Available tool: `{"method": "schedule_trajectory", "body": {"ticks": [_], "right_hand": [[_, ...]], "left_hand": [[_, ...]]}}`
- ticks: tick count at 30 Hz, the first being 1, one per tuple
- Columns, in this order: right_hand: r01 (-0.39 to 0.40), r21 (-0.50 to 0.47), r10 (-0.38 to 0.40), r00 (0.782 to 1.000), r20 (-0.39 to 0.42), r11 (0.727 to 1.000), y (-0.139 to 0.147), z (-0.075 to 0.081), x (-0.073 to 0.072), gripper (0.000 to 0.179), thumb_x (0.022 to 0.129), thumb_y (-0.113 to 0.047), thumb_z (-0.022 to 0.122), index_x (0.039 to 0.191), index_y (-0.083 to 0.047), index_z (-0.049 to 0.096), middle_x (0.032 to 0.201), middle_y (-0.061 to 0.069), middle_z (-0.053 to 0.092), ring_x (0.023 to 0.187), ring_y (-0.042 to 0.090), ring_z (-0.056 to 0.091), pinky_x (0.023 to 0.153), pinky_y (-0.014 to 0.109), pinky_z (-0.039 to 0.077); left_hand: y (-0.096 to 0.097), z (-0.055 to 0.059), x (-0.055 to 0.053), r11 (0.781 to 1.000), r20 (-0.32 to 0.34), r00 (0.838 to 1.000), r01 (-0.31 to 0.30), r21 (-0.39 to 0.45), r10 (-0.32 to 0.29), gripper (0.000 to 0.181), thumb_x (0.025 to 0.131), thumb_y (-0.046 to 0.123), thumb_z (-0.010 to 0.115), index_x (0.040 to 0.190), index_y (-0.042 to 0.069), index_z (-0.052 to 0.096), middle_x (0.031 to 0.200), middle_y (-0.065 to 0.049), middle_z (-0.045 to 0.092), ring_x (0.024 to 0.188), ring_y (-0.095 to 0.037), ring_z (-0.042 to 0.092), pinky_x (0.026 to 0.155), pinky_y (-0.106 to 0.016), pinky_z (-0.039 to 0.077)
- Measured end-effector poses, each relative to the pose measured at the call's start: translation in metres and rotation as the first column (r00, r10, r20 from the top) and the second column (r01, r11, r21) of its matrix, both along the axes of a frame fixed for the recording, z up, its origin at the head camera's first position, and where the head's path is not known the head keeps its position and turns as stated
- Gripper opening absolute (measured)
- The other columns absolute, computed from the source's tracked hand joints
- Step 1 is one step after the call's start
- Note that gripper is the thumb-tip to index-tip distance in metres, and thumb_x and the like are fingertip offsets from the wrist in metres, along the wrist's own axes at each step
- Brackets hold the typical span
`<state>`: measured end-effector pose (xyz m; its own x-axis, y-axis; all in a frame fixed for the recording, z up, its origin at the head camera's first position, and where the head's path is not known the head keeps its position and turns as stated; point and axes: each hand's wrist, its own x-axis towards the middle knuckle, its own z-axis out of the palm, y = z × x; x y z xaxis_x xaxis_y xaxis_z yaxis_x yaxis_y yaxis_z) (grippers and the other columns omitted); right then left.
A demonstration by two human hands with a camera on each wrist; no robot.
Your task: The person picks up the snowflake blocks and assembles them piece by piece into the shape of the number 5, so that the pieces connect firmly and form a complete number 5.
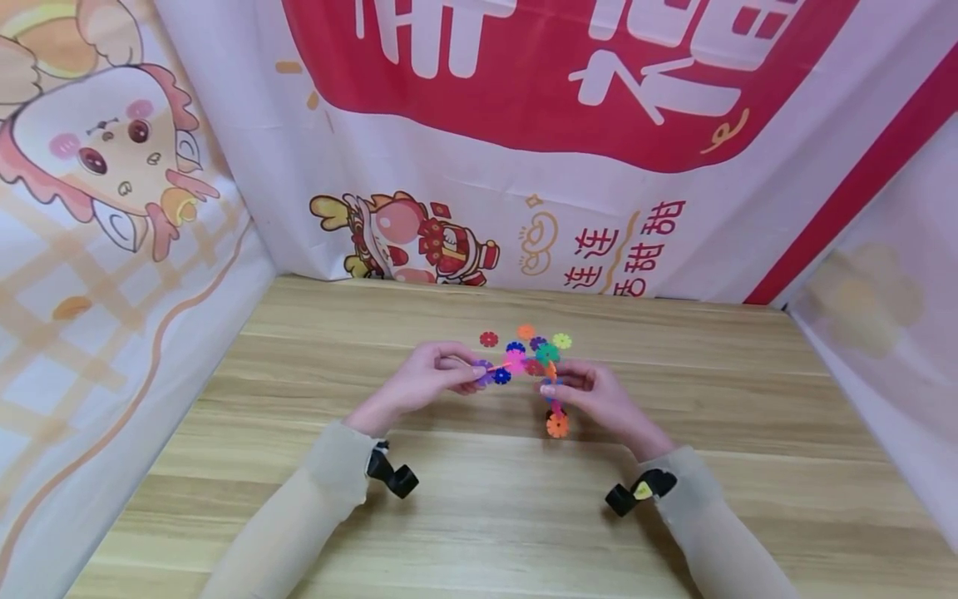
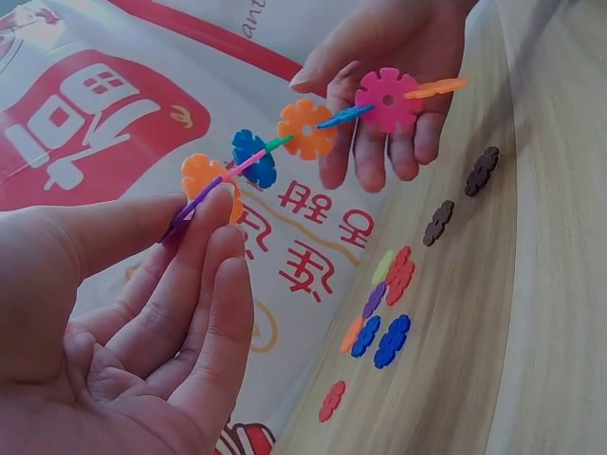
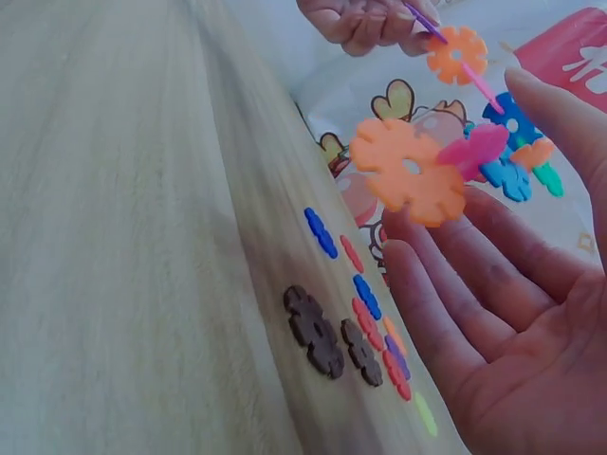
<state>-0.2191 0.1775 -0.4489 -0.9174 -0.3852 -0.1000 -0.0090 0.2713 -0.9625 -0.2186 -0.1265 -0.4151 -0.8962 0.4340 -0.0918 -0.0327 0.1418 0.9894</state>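
Note:
My left hand [image 1: 427, 378] pinches a purple flower-shaped disc [image 2: 190, 210] between thumb and fingertips, at one end of a chain of interlocking plastic discs. Along the chain are pink, blue, green and orange discs, slotted edge to edge; an orange disc [image 3: 408, 171] and a pink disc [image 2: 389, 100] form the other end. The right hand [image 1: 591, 395] is beside that far part, its fingers extended behind and below the chain and its thumb apart from them, as the right wrist view shows. The chain hangs above the table.
Several loose discs lie on the wooden table [image 1: 486, 507] beyond the hands, among them a red disc [image 1: 489, 339], a yellow-green disc [image 1: 562, 340] and a dark brown disc [image 3: 313, 332]. A printed cloth [image 1: 464, 191] hangs behind the table's far edge.

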Motion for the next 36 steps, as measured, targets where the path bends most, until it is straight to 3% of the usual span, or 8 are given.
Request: {"method": "schedule_trajectory", "body": {"ticks": [9,15,20,26,36], "right_hand": [[0.006,0.041,-0.007,1.000,0.030,0.999,0.002,-0.005,-0.001,0.048,0.090,-0.037,0.080,0.124,-0.006,0.067,0.114,0.010,0.071,0.105,0.026,0.066,0.090,0.035,0.055],[0.068,0.021,-0.068,0.997,0.033,0.997,-0.002,-0.003,-0.005,0.053,0.089,-0.039,0.080,0.127,-0.006,0.065,0.115,0.010,0.070,0.106,0.026,0.065,0.092,0.034,0.054],[0.110,-0.022,-0.109,0.993,0.033,0.994,-0.008,0.002,-0.012,0.051,0.090,-0.039,0.079,0.127,-0.007,0.065,0.118,0.010,0.070,0.110,0.026,0.065,0.100,0.042,0.049],[0.150,-0.007,-0.149,0.988,0.048,0.989,-0.021,0.011,-0.024,0.050,0.085,-0.048,0.082,0.121,-0.014,0.069,0.114,0.005,0.073,0.112,0.023,0.065,0.105,0.048,0.043],[0.113,0.027,-0.113,0.994,0.001,0.993,-0.051,0.010,-0.048,0.040,0.086,-0.041,0.083,0.114,-0.014,0.073,0.107,0.004,0.074,0.102,0.022,0.069,0.092,0.040,0.054]], "left_hand": [[-0.010,-0.004,0.004,0.997,0.026,0.997,-0.074,-0.024,0.074,0.026,0.099,0.018,0.070,0.118,0.002,0.067,0.104,-0.012,0.075,0.096,-0.028,0.072,0.093,-0.045,0.055],[-0.016,-0.011,0.008,0.995,0.035,0.994,-0.099,-0.005,0.099,0.029,0.098,0.017,0.070,0.121,0.001,0.064,0.106,-0.012,0.075,0.101,-0.031,0.071,0.095,-0.048,0.053],[-0.021,-0.017,0.014,0.993,0.050,0.992,-0.118,0.012,0.117,0.028,0.099,0.017,0.068,0.122,0.002,0.064,0.107,-0.010,0.075,0.102,-0.030,0.070,0.099,-0.051,0.050],[-0.027,-0.025,0.022,0.993,0.055,0.991,-0.121,0.009,0.120,0.028,0.098,0.015,0.069,0.120,-0.001,0.063,0.106,-0.012,0.075,0.103,-0.037,0.068,0.096,-0.049,0.052],[-0.041,-0.038,0.034,0.993,0.111,0.987,-0.115,-0.035,0.118,0.032,0.095,0.012,0.073,0.120,-0.004,0.063,0.105,-0.016,0.075,0.095,-0.032,0.071,0.087,-0.039,0.058]]}}
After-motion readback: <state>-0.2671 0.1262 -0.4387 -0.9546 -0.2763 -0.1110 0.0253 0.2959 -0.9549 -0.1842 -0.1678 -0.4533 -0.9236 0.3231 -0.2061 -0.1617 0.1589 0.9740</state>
